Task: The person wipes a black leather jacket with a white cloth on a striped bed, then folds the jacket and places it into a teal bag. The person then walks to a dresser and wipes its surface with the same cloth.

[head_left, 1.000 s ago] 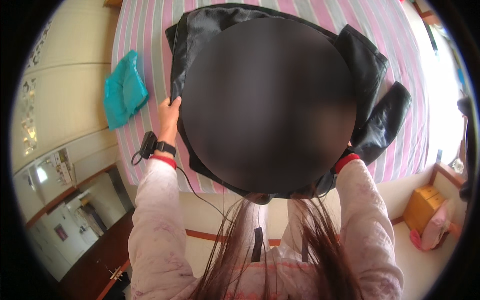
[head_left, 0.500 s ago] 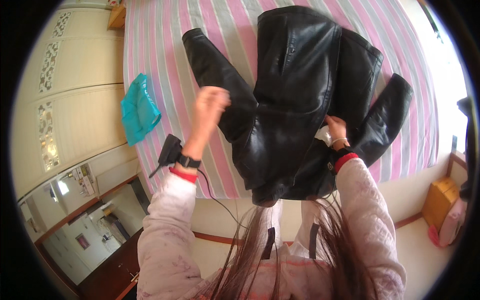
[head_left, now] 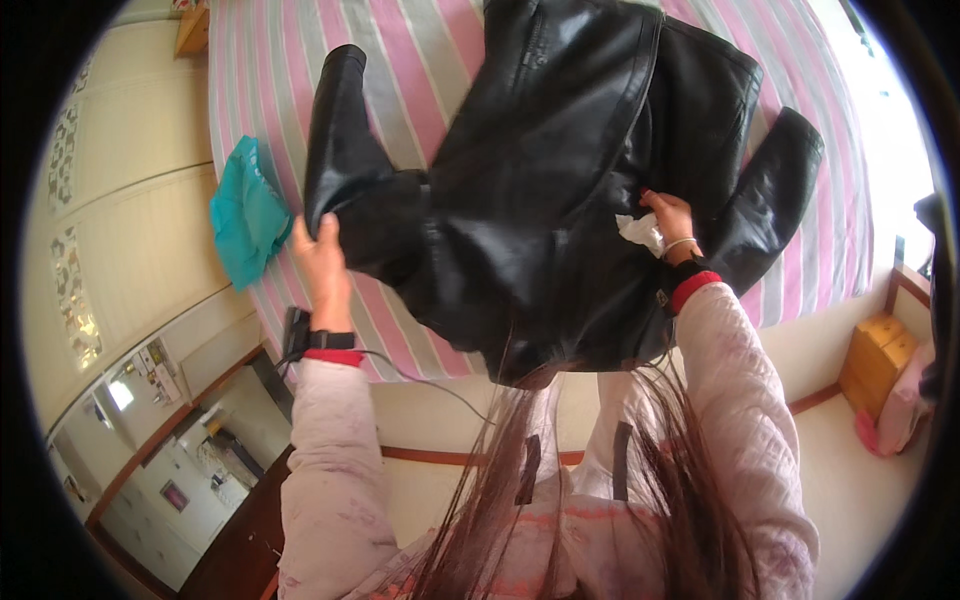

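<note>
Two hands on a black leather jacket

A shiny black leather jacket (head_left: pixel 530 200) lies spread on a bed (head_left: pixel 410 60) with pink, gray and white stripes. One end reaches the bed's near edge, close to the person. Its left sleeve (head_left: pixel 340 110) bends and points away, and its right sleeve (head_left: pixel 768 205) sticks out to the other side.

The left hand (head_left: pixel 322 265) is at the bend of the left sleeve. The thumb and a finger are at the sleeve's edge, but I cannot tell if they squeeze it. There is a black strap (head_left: pixel 332 340) on that wrist.

The right hand (head_left: pixel 672 215) is closed on a crumpled white tissue (head_left: pixel 640 232). Its fingertips touch the front of the jacket, right of the middle.

A teal bag (head_left: pixel 248 215) lies near the left edge of the bed, just beside the left hand. A little wooden cabinet (head_left: pixel 872 360) stands on the floor, off to the right.
</note>
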Motion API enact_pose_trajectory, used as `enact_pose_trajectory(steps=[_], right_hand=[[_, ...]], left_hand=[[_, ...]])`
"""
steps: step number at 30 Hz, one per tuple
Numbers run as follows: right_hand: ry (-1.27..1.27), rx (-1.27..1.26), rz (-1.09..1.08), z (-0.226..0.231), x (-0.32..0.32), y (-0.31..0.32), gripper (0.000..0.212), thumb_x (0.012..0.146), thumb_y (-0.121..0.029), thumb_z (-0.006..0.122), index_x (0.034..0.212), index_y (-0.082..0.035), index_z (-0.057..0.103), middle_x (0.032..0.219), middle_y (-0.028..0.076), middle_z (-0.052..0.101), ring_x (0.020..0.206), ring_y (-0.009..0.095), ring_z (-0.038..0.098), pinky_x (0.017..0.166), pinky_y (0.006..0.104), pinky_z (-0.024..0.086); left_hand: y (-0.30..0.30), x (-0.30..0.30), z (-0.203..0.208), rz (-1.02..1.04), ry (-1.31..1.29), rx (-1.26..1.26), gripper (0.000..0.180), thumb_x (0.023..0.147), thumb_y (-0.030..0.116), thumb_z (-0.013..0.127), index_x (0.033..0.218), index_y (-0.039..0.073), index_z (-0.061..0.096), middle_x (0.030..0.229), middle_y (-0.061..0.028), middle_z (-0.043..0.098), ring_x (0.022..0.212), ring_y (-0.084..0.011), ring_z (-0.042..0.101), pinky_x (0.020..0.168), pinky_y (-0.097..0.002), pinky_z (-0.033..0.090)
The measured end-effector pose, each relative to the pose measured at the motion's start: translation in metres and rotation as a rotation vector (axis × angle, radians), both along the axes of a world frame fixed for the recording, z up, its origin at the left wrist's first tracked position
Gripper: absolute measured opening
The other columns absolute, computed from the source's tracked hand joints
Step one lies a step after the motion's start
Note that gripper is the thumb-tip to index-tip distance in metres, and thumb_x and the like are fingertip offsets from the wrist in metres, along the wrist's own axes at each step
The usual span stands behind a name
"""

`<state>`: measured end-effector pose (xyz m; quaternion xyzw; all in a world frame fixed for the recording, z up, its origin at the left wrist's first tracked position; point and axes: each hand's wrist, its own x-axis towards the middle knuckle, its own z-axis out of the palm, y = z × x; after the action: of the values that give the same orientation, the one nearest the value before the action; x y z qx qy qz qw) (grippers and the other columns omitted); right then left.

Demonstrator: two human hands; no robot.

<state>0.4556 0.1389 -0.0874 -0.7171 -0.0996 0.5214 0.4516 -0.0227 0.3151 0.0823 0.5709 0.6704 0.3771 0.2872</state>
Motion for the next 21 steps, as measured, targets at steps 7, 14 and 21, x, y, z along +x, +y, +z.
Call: enact_pose_trajectory(steps=[7, 14, 21], right_hand=[[-0.013, -0.013, -0.007, 0.001, 0.002, 0.002, 0.021, 0.086, -0.021, 0.074, 0.081, 0.000, 0.074, 0.074, 0.003, 0.068, 0.064, 0.011, 0.055, 0.059, 0.0256, 0.042], [-0.060, -0.026, 0.022, -0.001, 0.006, 0.000, 0.025, 0.085, -0.026, 0.076, 0.078, -0.002, 0.073, 0.064, 0.000, 0.060, 0.055, 0.009, 0.050, 0.052, 0.0252, 0.037], [-0.083, -0.028, 0.025, -0.007, 0.011, 0.001, 0.026, 0.085, -0.026, 0.075, 0.078, -0.001, 0.073, 0.070, 0.003, 0.065, 0.058, 0.010, 0.053, 0.055, 0.0258, 0.040]], left_hand=[[-0.015, -0.108, -0.031, 0.534, 0.144, -0.356, 0.072, 0.089, 0.023, 0.071, 0.145, -0.004, 0.034, 0.148, -0.0198, 0.038, 0.130, -0.0302, 0.043, 0.108, -0.0411, 0.037], [-0.215, 0.045, -0.039, -0.481, 0.306, -0.124, 0.074, 0.068, 0.029, 0.084, 0.128, -0.001, 0.050, 0.127, -0.0208, 0.052, 0.119, -0.0391, 0.049, 0.103, -0.0478, 0.038], [-0.261, 0.054, -0.079, -0.487, 0.540, -0.227, 0.071, 0.073, 0.010, 0.076, 0.139, 0.006, 0.047, 0.141, -0.0209, 0.044, 0.130, -0.0386, 0.042, 0.110, -0.0523, 0.031]])
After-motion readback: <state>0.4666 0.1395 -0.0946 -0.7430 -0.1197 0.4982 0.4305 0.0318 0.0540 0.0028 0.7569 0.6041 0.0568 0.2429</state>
